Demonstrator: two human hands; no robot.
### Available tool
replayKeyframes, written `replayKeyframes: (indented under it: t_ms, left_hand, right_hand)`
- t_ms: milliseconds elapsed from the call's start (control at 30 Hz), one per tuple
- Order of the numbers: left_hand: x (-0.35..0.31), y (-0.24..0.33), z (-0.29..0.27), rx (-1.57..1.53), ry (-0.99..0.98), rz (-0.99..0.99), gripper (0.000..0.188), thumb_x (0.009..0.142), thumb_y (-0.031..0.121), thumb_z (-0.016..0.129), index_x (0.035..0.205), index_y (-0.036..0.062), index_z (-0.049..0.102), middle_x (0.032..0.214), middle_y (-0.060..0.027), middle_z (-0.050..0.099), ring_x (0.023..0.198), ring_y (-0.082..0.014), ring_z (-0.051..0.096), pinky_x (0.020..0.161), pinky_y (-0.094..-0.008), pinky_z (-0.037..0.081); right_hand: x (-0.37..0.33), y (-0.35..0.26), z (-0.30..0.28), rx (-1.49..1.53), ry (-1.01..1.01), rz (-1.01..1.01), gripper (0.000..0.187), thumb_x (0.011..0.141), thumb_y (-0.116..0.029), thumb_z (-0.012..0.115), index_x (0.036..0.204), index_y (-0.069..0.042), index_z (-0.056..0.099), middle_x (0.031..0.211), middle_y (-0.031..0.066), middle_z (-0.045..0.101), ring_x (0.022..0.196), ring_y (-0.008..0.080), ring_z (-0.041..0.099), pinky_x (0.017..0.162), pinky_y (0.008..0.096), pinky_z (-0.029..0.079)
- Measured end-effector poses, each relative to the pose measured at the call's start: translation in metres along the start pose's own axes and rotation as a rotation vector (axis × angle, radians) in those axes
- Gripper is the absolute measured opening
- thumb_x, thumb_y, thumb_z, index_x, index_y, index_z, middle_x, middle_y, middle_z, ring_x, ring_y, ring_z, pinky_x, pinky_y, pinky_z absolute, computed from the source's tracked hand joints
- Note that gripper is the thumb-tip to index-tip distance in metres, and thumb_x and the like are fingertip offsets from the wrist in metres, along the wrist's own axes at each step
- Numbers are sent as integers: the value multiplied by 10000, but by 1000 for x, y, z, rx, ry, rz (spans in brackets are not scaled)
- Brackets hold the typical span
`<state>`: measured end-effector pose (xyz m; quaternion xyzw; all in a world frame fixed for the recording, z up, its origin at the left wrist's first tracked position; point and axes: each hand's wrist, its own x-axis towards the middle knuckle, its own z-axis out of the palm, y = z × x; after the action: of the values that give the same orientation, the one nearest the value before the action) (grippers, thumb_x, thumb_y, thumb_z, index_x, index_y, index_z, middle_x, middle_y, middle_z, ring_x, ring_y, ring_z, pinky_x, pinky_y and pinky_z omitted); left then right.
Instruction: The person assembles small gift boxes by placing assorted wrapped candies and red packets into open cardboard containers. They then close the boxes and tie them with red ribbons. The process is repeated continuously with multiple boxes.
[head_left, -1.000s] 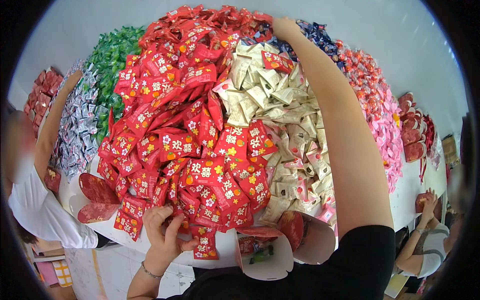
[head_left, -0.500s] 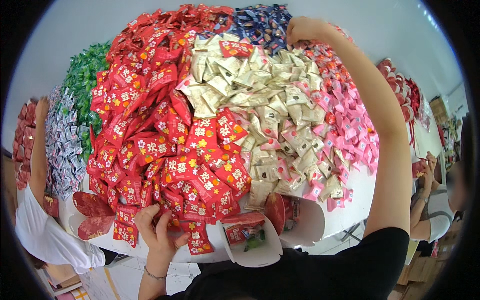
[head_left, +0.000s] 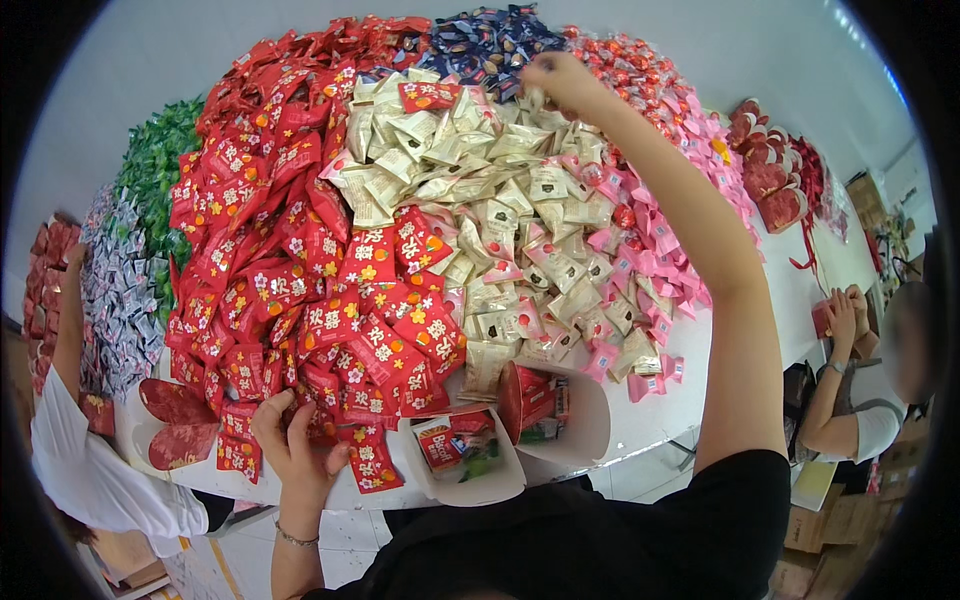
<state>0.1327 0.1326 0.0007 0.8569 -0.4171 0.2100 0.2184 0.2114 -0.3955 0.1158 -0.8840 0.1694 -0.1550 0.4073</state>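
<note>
The right hand moved toward cream packets, fingers curled, contents unclear.

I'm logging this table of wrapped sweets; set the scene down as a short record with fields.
Left hand: at the near edge of the red packets, thumb apart from the fingers
Right hand: where cream packets meet dark blue sweets; whether its grip holds anything is unclear
Near table edge: two open white boxes, red and green wrapped items inside
Left side: green sweets, silver sweets
Right side: pink packets
Others: co-workers at left and right
</note>
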Motion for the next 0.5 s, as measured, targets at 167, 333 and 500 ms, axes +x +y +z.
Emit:
replayKeyframes:
  t_ms: [167, 333, 500]
  left_hand:
    - [-4, 0, 1, -13, 7, -18, 570, 863, 525, 536, 1080, -2, 544, 1202, -207, 448, 1124, -365, 444, 944, -472, 363]
    - [0, 0, 2, -8, -21, -30, 577, 862, 532, 535, 1081, -2, 541, 1201, -208, 447, 1120, -364, 443, 950, -477, 356]
    - [3, 1, 3, -6, -19, -24, 571, 868, 526, 531, 1086, -1, 532, 1203, -209, 446, 1123, -366, 440, 957, -477, 348]
  right_hand:
    - [14, 20, -71, 396, 244, 44, 327, 850, -173, 615, 1147, -60, 536, 936, 144, 681, 805, 267, 678, 614, 386, 568]
    - [50, 79, -91, -1216, -5, 5, 309, 838, -208, 609, 1142, -257, 633, 1071, 98, 662, 935, 303, 651, 805, 475, 514]
    - [77, 96, -70, -1368, 75, 65, 246, 846, -149, 542, 1063, -138, 657, 1063, 126, 660, 999, 286, 639, 800, 425, 530]
